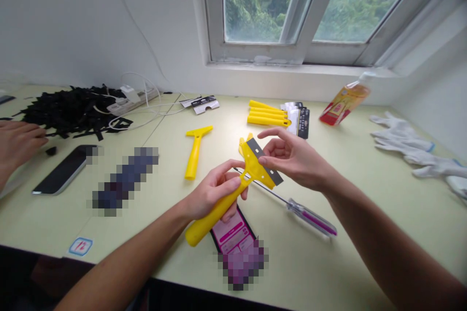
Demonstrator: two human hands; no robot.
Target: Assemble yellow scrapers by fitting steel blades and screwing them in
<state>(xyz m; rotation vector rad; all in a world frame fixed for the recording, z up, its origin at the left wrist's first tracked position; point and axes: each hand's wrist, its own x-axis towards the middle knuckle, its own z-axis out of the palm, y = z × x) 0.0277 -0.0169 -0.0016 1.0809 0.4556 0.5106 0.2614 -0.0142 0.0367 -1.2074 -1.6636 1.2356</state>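
Observation:
My left hand [213, 194] grips the handle of a yellow plastic scraper [219, 209] and holds it tilted above the table. A dark metal blade [265, 161] sits in the scraper's head. The fingertips of my right hand [292, 158] pinch the blade's upper edge. Beneath the hands lies a screwdriver [310, 216] with a clear purple handle, its shaft pointing left. A pink-screened phone [233, 233] lies under the scraper's handle.
Another yellow scraper [195, 153] lies to the left, and a stack of scrapers [268, 114] with blade packs [301, 119] sits behind. Black strips [69, 109], a power strip [127, 99], a dark phone [63, 170], white gloves [412, 148] and an orange pouch [343, 102] surround them. Another person's hand [16, 143] rests far left.

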